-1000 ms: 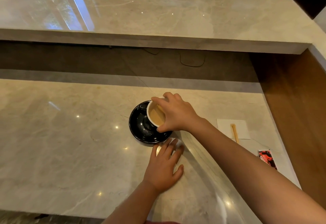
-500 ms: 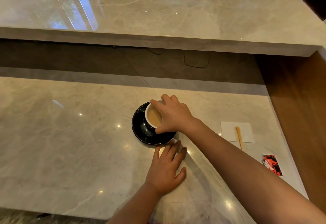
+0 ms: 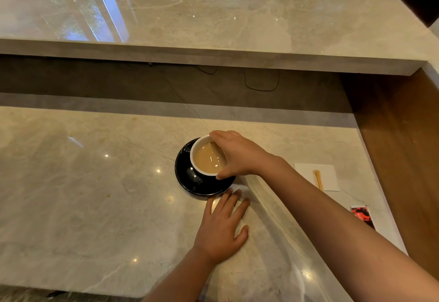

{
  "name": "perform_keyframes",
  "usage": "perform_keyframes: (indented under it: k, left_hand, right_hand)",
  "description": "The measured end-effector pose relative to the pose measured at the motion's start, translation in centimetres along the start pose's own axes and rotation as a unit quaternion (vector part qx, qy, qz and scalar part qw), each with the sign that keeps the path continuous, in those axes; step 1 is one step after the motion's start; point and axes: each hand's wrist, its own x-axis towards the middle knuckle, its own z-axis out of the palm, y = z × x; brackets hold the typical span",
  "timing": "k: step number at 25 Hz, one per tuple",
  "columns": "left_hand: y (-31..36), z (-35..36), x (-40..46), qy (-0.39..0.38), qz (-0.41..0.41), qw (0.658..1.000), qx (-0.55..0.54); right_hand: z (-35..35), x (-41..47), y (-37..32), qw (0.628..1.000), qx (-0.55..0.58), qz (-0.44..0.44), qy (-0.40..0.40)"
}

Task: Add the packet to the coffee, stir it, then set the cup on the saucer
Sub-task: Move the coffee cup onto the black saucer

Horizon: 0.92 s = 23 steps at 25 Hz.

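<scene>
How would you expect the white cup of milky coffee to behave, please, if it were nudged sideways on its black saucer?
The white cup of milky coffee is nearly full, so a nudge would probably slosh it. The glossy black saucer looks smooth, so the cup may slide. The right hand grips its rim, which likely steadies it.

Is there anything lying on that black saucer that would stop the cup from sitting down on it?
Nothing visible. The right hand holds the cup over the saucer, whose bare part shows only reflections. The left hand lies flat on the counter beside it, off the saucer.
</scene>
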Motion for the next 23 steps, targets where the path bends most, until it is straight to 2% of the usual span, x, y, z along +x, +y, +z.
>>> perform_keyframes:
  k: [16,23]
  left_hand:
    - [0.1,-0.2,0.0,-0.001,-0.002,1.0,0.004]
    - [0.1,-0.2,0.0,-0.001,-0.001,1.0,0.002]
  right_hand:
    - [1.9,0.0,-0.3,0.997,0.029,0.009,0.064]
    - [1.7,-0.2,-0.2,0.998,0.023,0.002,0.05]
